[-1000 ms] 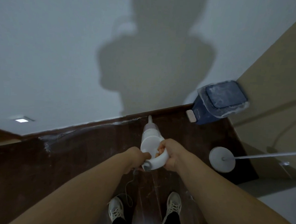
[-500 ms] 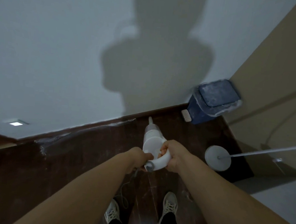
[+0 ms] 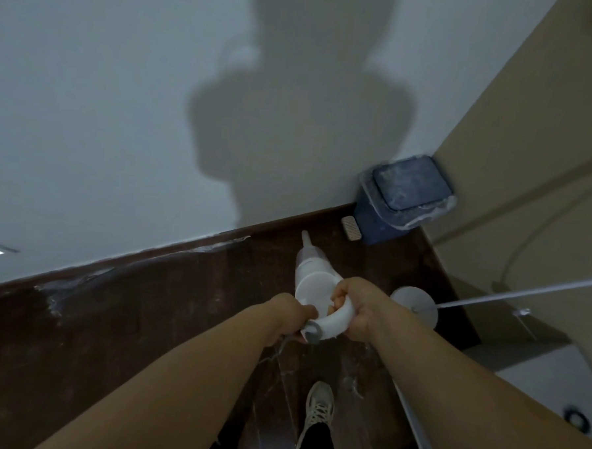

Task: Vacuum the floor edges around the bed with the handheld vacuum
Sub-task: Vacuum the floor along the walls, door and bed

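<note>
item: right hand [image 3: 358, 311]. we wrap it round the curved white handle, fingers curled tight over the loop; this is the carrying grip, and it lets us steer the nose by turning the wrist.

item: left hand [image 3: 291, 315]. we close it on the grey butt end of the same handle, where a thin cord [image 3: 274, 352] hangs down. we judge it steadies the rear, or works a switch there; we cannot tell which.

item: handheld vacuum [image 3: 314, 276]. held low in front of us, above the dark floor [image 3: 145, 319], pointing away and down. its narrow nozzle tip sits near the floor's junction with the pale wall [image 3: 105, 111], just short of the skirting line; contact is not clear. aimed so for edge work, we judge. white, stubby, round-backed body tapering through a clear collar to a slim crevice nose.

item: blue bin [image 3: 400, 202]. in the corner, right of the nozzle, a small ribbed pedal at its foot.

item: round white base with a rod [image 3: 417, 304]. on the floor beside our right wrist.

item: shoe [image 3: 319, 409]. ours, below the hands.
</note>
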A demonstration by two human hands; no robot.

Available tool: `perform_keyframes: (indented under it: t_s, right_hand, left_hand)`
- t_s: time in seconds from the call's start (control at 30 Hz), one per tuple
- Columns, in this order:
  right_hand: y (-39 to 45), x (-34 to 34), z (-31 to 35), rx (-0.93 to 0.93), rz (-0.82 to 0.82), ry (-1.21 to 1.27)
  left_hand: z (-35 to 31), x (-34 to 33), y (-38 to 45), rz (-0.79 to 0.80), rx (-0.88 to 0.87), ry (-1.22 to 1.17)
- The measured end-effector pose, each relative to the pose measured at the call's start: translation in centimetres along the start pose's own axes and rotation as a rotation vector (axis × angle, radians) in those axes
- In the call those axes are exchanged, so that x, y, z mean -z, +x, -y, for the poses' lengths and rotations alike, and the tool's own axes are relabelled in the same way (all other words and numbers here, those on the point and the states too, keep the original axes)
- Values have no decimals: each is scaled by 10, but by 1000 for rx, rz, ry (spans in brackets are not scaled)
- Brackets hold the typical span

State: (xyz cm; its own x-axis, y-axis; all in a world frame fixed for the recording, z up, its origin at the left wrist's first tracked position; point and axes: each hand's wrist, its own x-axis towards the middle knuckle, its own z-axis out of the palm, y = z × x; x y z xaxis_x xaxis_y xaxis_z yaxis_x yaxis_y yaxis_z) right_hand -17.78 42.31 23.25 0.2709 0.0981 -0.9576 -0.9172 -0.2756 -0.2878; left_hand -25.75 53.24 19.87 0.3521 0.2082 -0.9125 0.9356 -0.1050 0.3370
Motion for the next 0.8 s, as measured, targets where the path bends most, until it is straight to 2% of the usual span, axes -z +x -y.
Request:
perform_keyframes:
  t_s: [0.53,0.8]
  right_hand:
    - [-19,-121,-40,-21,112,-188]
    - [-17,-158,-53,-34,134,-232]
  left_hand:
    - [91,93,-40,-56,19,-64]
    - [118,116,-48,-84,32,-137]
